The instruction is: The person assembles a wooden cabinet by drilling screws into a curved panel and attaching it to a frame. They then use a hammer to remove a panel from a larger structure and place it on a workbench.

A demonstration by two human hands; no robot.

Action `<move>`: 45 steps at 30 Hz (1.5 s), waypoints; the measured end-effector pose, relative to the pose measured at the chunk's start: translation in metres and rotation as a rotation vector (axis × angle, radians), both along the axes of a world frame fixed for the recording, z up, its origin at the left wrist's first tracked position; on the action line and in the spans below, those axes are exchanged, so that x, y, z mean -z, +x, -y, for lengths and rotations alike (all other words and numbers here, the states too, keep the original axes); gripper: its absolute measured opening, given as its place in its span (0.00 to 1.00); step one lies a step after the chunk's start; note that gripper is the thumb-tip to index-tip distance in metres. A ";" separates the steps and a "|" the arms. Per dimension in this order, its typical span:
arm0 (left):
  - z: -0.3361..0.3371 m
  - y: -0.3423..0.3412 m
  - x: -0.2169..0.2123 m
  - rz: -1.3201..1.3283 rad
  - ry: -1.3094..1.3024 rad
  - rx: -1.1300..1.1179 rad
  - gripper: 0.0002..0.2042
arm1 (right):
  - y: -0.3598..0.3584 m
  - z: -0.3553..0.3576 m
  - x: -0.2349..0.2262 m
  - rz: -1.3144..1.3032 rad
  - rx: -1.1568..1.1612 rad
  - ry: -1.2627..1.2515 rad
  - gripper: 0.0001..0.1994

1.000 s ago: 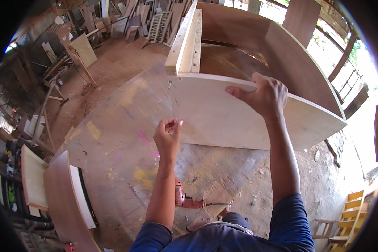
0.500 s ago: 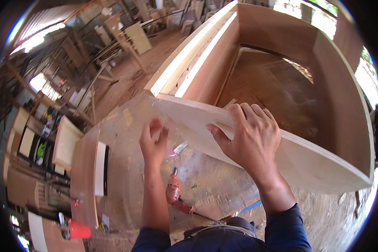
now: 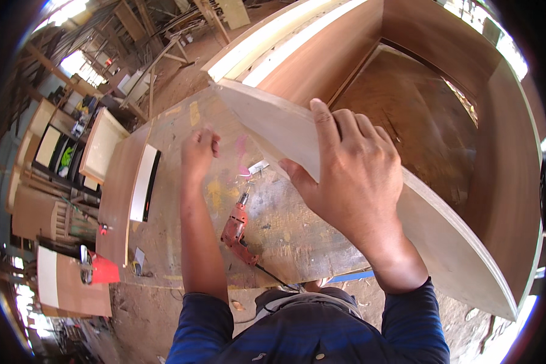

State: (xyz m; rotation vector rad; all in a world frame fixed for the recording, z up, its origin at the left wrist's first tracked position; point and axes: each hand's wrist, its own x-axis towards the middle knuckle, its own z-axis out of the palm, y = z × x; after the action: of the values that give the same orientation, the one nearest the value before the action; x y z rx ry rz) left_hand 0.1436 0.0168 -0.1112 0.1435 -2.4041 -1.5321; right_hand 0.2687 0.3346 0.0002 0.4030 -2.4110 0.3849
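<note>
My right hand (image 3: 361, 161) grips the upper edge of a pale plywood panel (image 3: 452, 242), with its thumb on the near face and fingers over the top. The panel forms the near side of a large open wooden box (image 3: 312, 70) lying on the worktable (image 3: 285, 242). My left hand (image 3: 200, 148) is raised over the table, left of the panel and apart from it. Its fingers are curled in and slightly blurred; whatever they may hold is hidden. A red power drill (image 3: 235, 233) lies between my forearms, its bit toward a small whitish flat piece (image 3: 258, 167).
Wooden panels (image 3: 118, 200) stand at the table's left side, near a red container (image 3: 103, 268) with items in it. The drill's black cord (image 3: 273, 277) runs toward my body. Timber and boards (image 3: 145, 27) fill the far left of the workshop.
My left hand has moved left and up, away from the panel, and its fingers have curled in. My right hand stays on the panel edge. The view has shifted.
</note>
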 end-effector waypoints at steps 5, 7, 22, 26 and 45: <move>0.050 0.059 0.115 0.155 0.024 -0.049 0.15 | 0.004 0.000 -0.004 -0.081 -0.169 -0.094 0.31; 0.070 0.096 0.157 0.208 0.185 -0.114 0.10 | 0.006 0.005 0.006 -0.194 -0.350 -0.240 0.22; 0.136 0.178 0.257 0.215 0.086 -0.254 0.08 | -0.125 0.168 0.410 0.609 -0.096 0.338 0.14; 0.133 0.108 0.261 0.147 0.071 -0.061 0.08 | -0.143 0.196 0.416 0.685 -0.001 0.546 0.12; 0.123 -0.048 0.321 -0.209 -0.693 0.704 0.06 | -0.179 0.254 0.423 0.657 0.140 -0.234 0.14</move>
State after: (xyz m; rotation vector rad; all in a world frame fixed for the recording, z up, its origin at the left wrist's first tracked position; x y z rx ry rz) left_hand 0.0959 -0.1060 -0.4321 -1.0329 -2.7725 -0.7376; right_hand 0.0895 0.0809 -0.4225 -0.0108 -2.9509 0.8288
